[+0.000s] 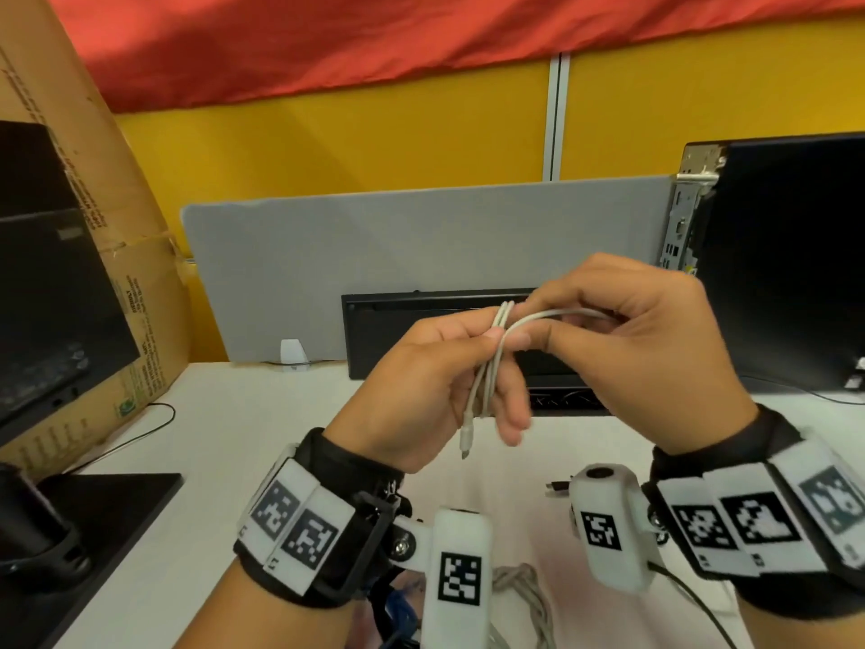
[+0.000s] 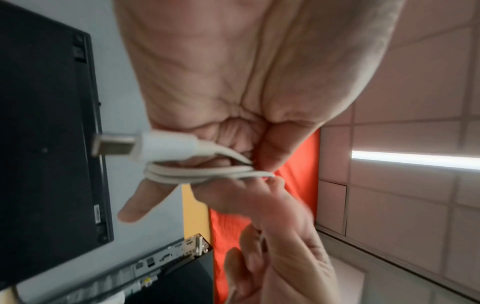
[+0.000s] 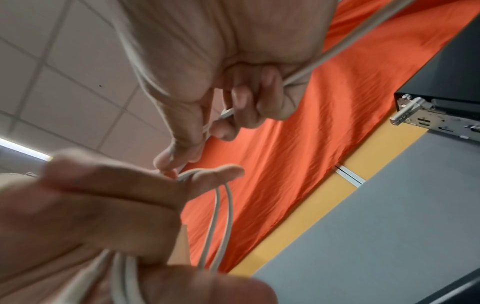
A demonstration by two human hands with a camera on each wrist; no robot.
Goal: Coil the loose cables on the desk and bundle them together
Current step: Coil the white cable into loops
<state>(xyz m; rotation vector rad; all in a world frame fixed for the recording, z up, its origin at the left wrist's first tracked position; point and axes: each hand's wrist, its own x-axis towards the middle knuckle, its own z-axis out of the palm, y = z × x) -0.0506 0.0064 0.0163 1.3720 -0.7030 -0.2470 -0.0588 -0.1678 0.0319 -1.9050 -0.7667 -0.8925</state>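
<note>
A thin white cable [image 1: 487, 381] is folded into a small coil that my left hand [image 1: 503, 367] holds above the desk, thumb pinching the loops against the fingers. Its USB plug [image 1: 465, 445] dangles below the hand. My right hand [image 1: 533, 320] pinches the free strand where it leaves the coil's top and runs right into the curled fingers. The left wrist view shows the plug [image 2: 116, 146] and the loops [image 2: 197, 172] lying across my fingers. The right wrist view shows the loops [image 3: 221, 216] and the strand [image 3: 311, 67] in my right fist.
A grey braided cable [image 1: 519, 587], a black cable [image 1: 692, 597] and a dark plug [image 1: 557, 489] lie on the white desk [image 1: 262, 437] near me. A black keyboard [image 1: 421, 330] leans on the grey divider. PC tower [image 1: 772, 255] right; cardboard box [image 1: 93, 227] and monitor [image 1: 47, 283] left.
</note>
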